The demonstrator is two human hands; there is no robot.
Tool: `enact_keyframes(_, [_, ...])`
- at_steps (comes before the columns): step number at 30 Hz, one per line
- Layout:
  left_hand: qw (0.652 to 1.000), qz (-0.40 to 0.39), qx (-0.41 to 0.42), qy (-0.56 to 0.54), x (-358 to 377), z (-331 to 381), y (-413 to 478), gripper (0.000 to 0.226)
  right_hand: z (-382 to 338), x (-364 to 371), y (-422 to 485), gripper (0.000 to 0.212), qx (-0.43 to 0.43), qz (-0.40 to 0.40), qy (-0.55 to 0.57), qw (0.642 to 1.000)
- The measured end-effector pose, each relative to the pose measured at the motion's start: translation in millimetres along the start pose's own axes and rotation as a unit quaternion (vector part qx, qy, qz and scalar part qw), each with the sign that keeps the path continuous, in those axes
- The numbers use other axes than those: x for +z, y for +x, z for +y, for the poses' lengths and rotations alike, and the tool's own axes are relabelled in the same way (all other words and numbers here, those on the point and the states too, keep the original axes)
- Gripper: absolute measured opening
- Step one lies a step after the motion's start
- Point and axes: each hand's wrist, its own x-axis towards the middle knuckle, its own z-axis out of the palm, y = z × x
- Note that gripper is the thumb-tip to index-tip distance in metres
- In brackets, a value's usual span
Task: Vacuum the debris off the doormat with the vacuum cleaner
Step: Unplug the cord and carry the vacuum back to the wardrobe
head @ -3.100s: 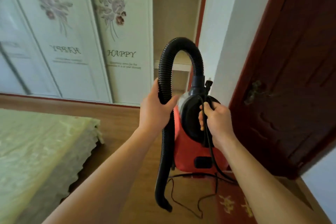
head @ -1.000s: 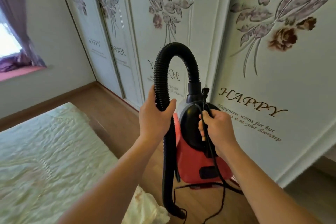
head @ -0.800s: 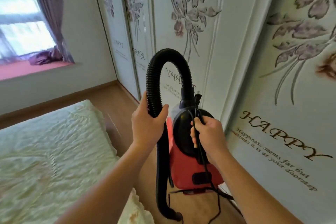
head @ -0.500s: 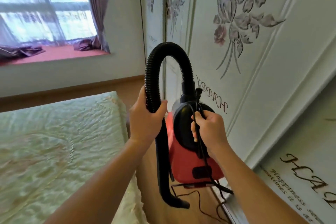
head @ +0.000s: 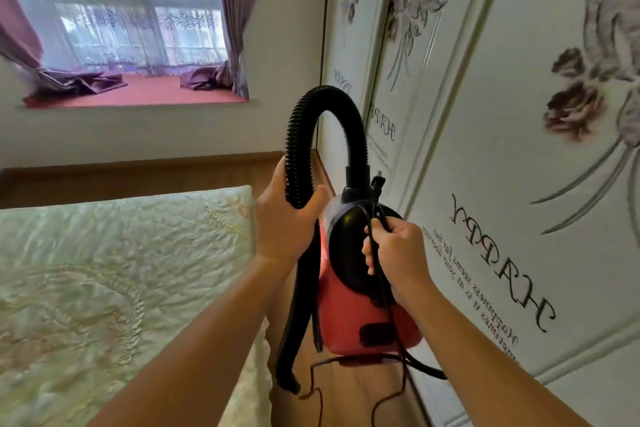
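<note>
The vacuum cleaner (head: 367,319), red with a black top, is held clear of the wooden floor (head: 346,406) at 5 o'clock. The left grip (head: 284,222) closes round the ribbed hose (head: 299,135). The right grip (head: 398,253) clasps the black top and the power cord (head: 426,369). The bed (head: 104,270) lies at 8 o'clock, the wardrobe doors (head: 519,97) at 3 o'clock and the curtained window (head: 131,10) at 11 o'clock.

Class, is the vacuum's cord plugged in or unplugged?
Unplugged: its plug sticks up free above the right hand gripping the cord.

Vacuum cleaner (head: 363,315) now toward the window (head: 131,10)
</note>
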Motion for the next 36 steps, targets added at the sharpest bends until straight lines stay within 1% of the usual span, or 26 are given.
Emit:
enact_keyframes(2, [1.0,-0.003,0.004,0.014,10.4,-12.5,36.4,0.033,-12.5,11.3,36.6,0.03,0.001,0.001,0.014,1.0])
enact_keyframes(7, [0.999,0.009,0.01,0.039,40.5,-44.0,115.0,0.027,-33.1,35.3,131.9,0.031,-0.008,-0.017,0.036,0.999])
enact_keyframes(10, [0.999,0.009,0.01,0.052,62.7,-73.8,153.9,0.028,-29.8,50.1,194.2,0.03,-0.01,-0.034,0.046,0.998])
enact_keyframes(17, [0.995,0.036,-0.021,0.092,135.8,-150.7,247.1,0.028,-19.7,76.9,351.6,0.031,0.0,-0.093,0.053,0.994])
enact_keyframes(21, [0.992,0.055,-0.042,0.109,170.9,-186.4,309.5,0.036,-34.0,91.8,438.8,0.03,0.006,-0.124,0.051,0.991])
enact_keyframes(25, [0.988,0.071,-0.059,0.123,190.1,-218.1,366.1,0.042,-53.6,113.4,511.6,0.031,0.005,-0.144,0.052,0.988])
enact_keyframes(30, [0.988,0.068,-0.069,0.117,204.0,-265.0,431.2,0.05,-65.2,150.0,587.5,0.03,0.006,-0.143,0.062,0.988])
enact_keyframes(36, [0.993,0.046,-0.071,0.079,212.9,-354.1,512.4,0.053,-55.8,216.0,674.0,0.031,0.015,-0.116,0.041,0.992])
